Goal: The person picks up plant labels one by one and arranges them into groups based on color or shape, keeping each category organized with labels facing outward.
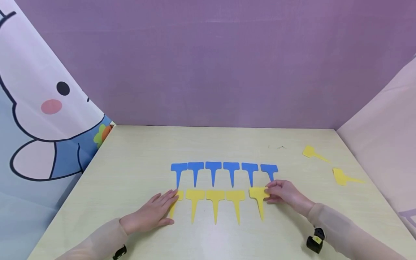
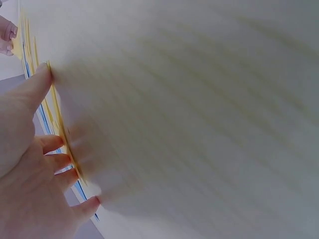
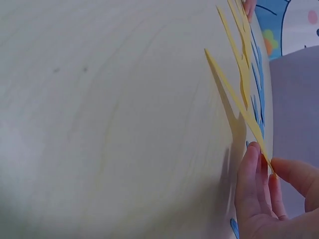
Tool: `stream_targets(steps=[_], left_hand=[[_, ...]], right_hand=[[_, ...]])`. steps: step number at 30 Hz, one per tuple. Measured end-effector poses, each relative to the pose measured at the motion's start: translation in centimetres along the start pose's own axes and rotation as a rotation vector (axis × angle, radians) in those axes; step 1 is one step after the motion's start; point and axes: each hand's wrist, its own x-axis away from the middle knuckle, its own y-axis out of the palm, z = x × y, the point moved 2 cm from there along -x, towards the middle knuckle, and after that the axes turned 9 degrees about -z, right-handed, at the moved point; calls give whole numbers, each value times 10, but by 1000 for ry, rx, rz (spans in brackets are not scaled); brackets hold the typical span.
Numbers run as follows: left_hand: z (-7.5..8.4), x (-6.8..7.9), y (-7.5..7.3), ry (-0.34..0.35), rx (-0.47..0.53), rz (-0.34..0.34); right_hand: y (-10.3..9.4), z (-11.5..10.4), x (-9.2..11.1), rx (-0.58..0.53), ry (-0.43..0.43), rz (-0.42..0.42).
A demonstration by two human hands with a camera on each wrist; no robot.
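With thumb and fingertips, my right hand (image 1: 287,195) pinches a yellow T-shaped plant label (image 1: 259,195) by the right edge of its head. In the right wrist view this label (image 3: 254,128) is tilted above the table and casts a shadow. My left hand (image 1: 154,212) rests with fingers extended over the leftmost yellow label (image 1: 180,195), partly covering it. Between the hands, 3 more yellow labels, such as the middle one (image 1: 215,195), lie in a row, stems toward me. Behind them runs a row of several blue plant labels (image 1: 213,166); my right fingers are near the rightmost blue label (image 1: 269,168).
Two loose yellow labels lie at the right side of the table, one farther back (image 1: 309,151) and one nearer its right edge (image 1: 340,177). A purple backdrop (image 1: 214,72) rises behind the pale wooden table (image 1: 214,144), with fabric panels on both sides.
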Motion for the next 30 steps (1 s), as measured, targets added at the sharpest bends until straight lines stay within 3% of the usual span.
stream_targets(steps=[18,30], left_hand=[[-3,-1,2,-7,1,-3],[-1,-1,1,11,-1,12]], right_hand=[[5,7,-3,47,-7,-13],[9,4,-1,246,5,84]])
